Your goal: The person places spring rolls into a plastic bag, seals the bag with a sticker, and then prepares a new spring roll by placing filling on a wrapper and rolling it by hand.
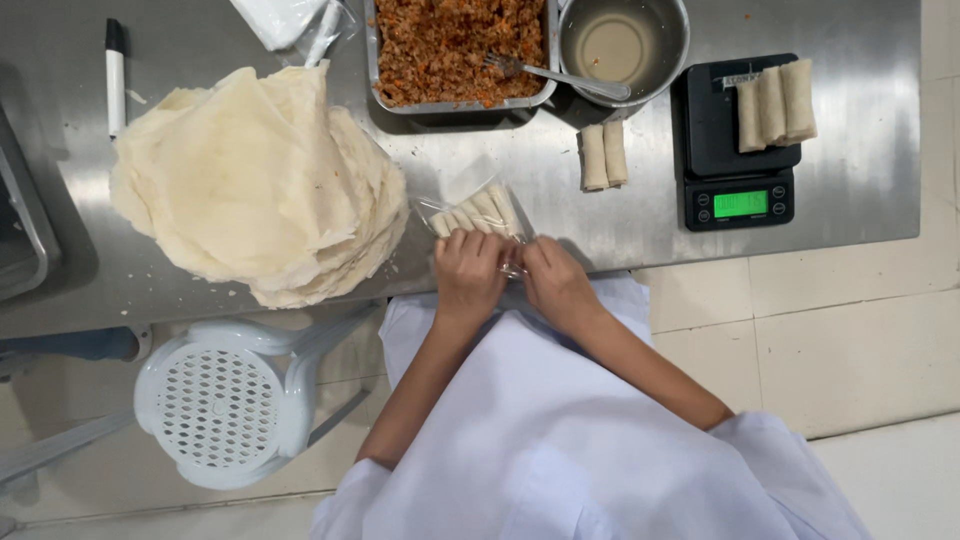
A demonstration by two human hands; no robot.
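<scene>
Clear plastic bag (478, 212) of spring rolls at the near edge of the steel tabletop (860, 190), just right of the wrapper stack (255, 185). Left hand (468, 275) and right hand (553, 283) side by side, fingers pinched on the bag's open end. Filling tray (455, 50), bowl (625, 40), scale (740, 140) beyond. Likely risk: slick film slipping from the pinch, rolls sliding out over the edge.

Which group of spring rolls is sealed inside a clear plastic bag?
The rolls in the clear bag held by both hands; the pair on the table and three on the scale lie bare.
</scene>
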